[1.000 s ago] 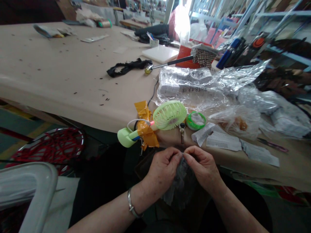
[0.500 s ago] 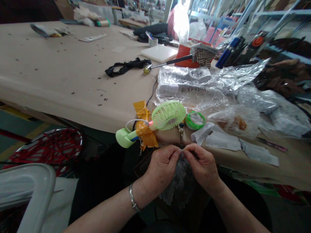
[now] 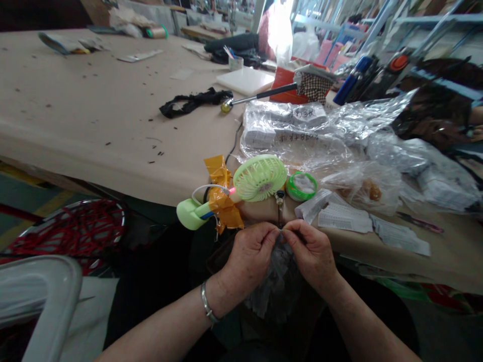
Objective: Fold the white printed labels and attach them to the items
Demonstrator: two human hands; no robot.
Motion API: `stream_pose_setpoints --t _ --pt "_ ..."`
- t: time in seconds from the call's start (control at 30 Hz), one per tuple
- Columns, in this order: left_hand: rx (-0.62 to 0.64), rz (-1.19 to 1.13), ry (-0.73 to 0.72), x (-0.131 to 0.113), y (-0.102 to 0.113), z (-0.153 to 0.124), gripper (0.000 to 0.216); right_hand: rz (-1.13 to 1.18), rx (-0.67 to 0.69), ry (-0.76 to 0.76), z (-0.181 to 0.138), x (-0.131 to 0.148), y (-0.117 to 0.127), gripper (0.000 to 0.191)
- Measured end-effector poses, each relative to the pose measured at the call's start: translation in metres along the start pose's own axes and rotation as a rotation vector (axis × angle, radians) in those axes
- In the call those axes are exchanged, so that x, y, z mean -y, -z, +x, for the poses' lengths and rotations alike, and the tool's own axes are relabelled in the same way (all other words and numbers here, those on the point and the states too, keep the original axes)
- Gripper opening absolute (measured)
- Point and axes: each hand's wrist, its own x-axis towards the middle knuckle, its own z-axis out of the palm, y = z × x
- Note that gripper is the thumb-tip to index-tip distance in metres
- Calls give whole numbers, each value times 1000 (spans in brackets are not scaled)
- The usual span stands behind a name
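My left hand (image 3: 253, 251) and my right hand (image 3: 311, 251) meet just off the table's front edge, both closed in a pinch with thumb and forefinger. Between the fingertips only a tiny pale bit shows, too small to name. Below them, in the shade over the lap, hangs a bunch of thin grey see-through strips (image 3: 273, 289); whether the fingers hold its top I cannot tell. Right behind the fingertips, a slim metal post with a dark knob (image 3: 279, 198) stands at the edge. A green fan (image 3: 260, 177), fixed with brown tape (image 3: 222, 198), lies left of it.
A green-rimmed round tub (image 3: 302, 186) and printed paper slips (image 3: 345, 216) lie right of the post. Behind are clear plastic bags (image 3: 298, 133), a hammer-like tool (image 3: 260, 95) and black cloth scrap (image 3: 194, 100). Pink-handled scissors or snips (image 3: 420, 222) rest at right; a red-strapped stool (image 3: 75, 229) stands left.
Both hands stay pinched together at nearly the same spot; the fingertips have shifted slightly, and less grey material shows between them. The whole view has moved a little. A person's hand appears at the far right edge.
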Motion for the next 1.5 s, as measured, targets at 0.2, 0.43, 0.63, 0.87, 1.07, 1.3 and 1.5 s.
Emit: stream_pose_setpoints --t 0.2,0.43,0.63,0.87,1.07,1.3,1.5 --pt "-23 3 -18 1 -1 4 23 9 -30 -5 3 1 -1 12" --pt "5 -17 15 -4 1 -9 21 -28 -21 16 -10 1 4 6" --pt "52 -38 89 18 1 -23 18 -436 -137 311 -18 -6 34 9" --pt "51 -8 142 37 -6 -28 18 -863 -284 437 -10 -34 39 30" --pt "130 -213 262 23 -21 -21 16 -704 -382 489 -8 -35 39 9" --pt "299 -1110 668 -7 -41 -7 27 -521 -249 620 -32 -19 44 13" --pt "236 -1196 711 -19 -54 3 14 -489 -105 639 -52 -13 44 19"
